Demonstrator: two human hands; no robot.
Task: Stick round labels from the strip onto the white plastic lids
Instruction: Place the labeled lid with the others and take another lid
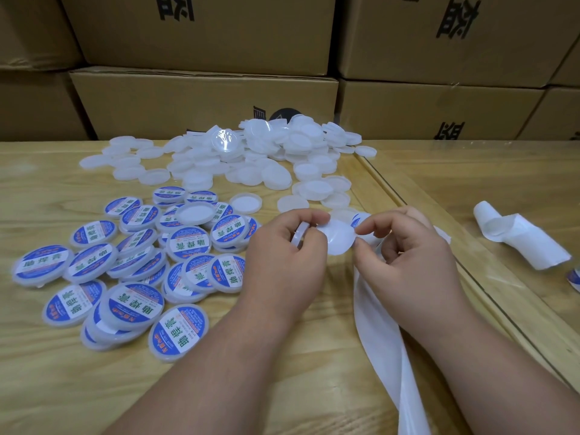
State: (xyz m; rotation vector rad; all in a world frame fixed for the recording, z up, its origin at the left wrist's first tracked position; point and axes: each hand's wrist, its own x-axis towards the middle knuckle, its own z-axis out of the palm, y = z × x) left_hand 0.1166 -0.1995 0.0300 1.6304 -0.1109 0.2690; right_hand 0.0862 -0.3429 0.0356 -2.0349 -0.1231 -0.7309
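My left hand [288, 262] grips a bare white lid [298, 236] held on edge. My right hand [408, 255] pinches the rim of a round white disc [340, 240], apparently a label seen from its back, held between both hands; my left fingertips touch its other side. The white backing strip [376, 324] runs from under my right hand down to the lower edge of the view, and a blue label [357, 218] peeks out above my right fingers. Bare white lids [251, 158] are heaped at the back. Lids with blue labels [141, 268] lie piled on the left.
The wooden table [47, 372] carries a glass sheet on its right part, its edge [408, 199] running diagonally. A crumpled length of used backing paper [518, 237] lies on the glass. Stacked cardboard boxes [204, 98] wall off the far side.
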